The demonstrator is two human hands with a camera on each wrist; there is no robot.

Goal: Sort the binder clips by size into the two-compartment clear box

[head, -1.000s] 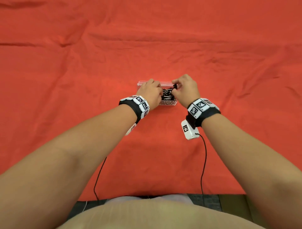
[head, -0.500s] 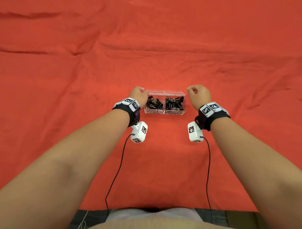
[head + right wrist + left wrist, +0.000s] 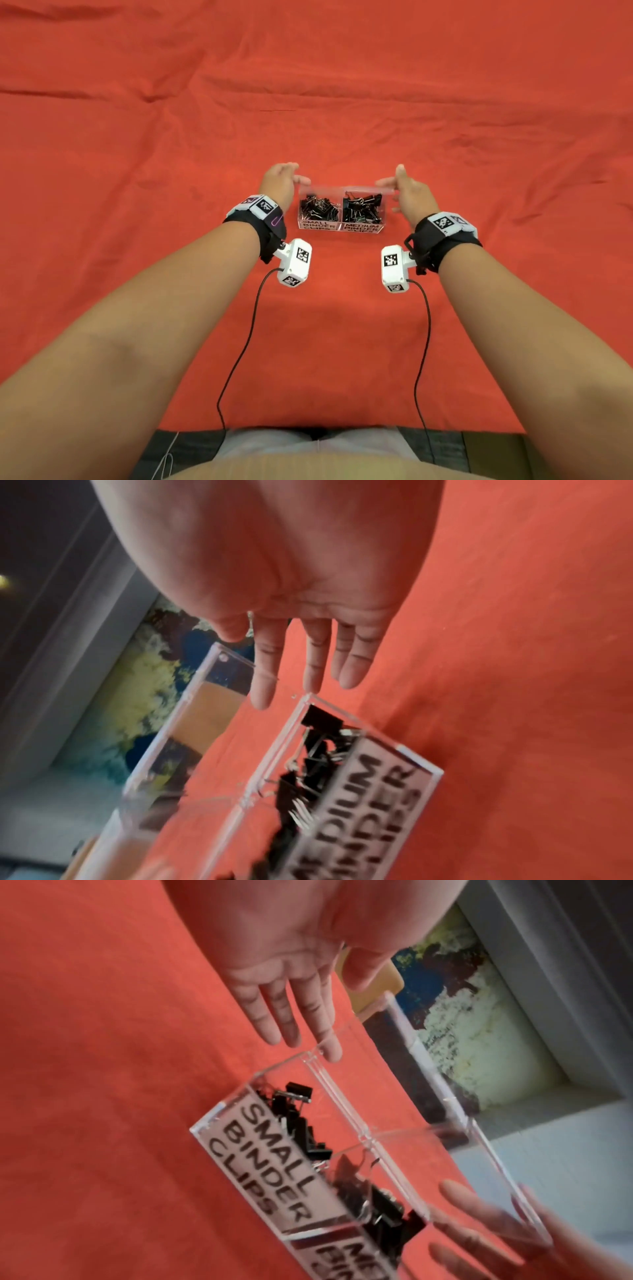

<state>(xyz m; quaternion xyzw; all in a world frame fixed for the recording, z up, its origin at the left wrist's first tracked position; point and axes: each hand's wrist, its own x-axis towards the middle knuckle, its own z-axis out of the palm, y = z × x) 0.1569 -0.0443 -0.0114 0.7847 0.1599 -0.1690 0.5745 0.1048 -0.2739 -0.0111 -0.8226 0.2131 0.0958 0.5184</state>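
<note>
The clear box (image 3: 342, 229) sits on the red-clothed counter (image 3: 137, 171), small clips (image 3: 318, 209) left, medium clips (image 3: 362, 209) right. The left hand (image 3: 279, 181) and right hand (image 3: 409, 192), fingers spread, flank its raised lid (image 3: 346, 190), seemingly touching its ends.

In the left wrist view the clear box (image 3: 346, 1153) runs off the bottom edge, cutting its second label (image 3: 346, 1259) to a few letters. The right wrist view blurs the other label (image 3: 363, 804). The lid (image 3: 346, 189) is smeared; finger contact cannot be told.
</note>
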